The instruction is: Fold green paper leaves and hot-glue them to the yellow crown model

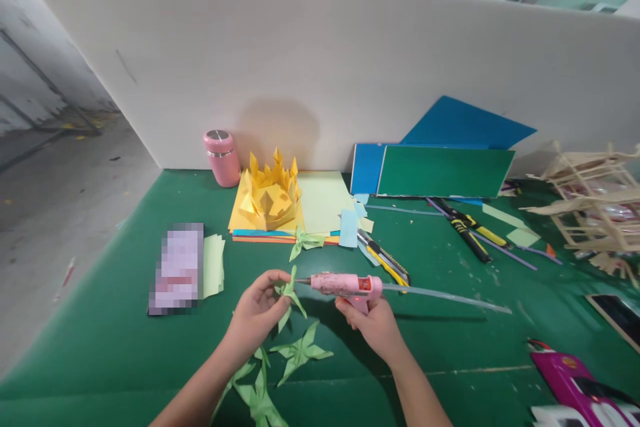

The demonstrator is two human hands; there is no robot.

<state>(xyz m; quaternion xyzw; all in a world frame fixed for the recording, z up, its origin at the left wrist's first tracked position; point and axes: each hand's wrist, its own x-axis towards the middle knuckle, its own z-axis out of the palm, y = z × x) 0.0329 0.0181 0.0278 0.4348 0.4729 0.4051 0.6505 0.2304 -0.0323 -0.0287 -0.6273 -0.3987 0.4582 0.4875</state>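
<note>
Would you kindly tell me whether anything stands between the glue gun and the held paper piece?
Nothing visible does: the glue gun in the right hand points its nozzle straight at the paper piece in the left hand; whether it touches is unclear.

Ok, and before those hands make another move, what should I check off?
- Glue gun gripped: ok, the right hand holds its handle.
- Green paper piece held: ok, pinched in the left hand.
- Glue stick loaded: ok, it sticks out of the gun's back.
- Nozzle touching the paper: cannot tell; it points at it, very close.
- Gun hot enough: cannot tell, heat doesn't show.
- Utility knife away from both hands: ok, it lies beyond the gun.
</note>
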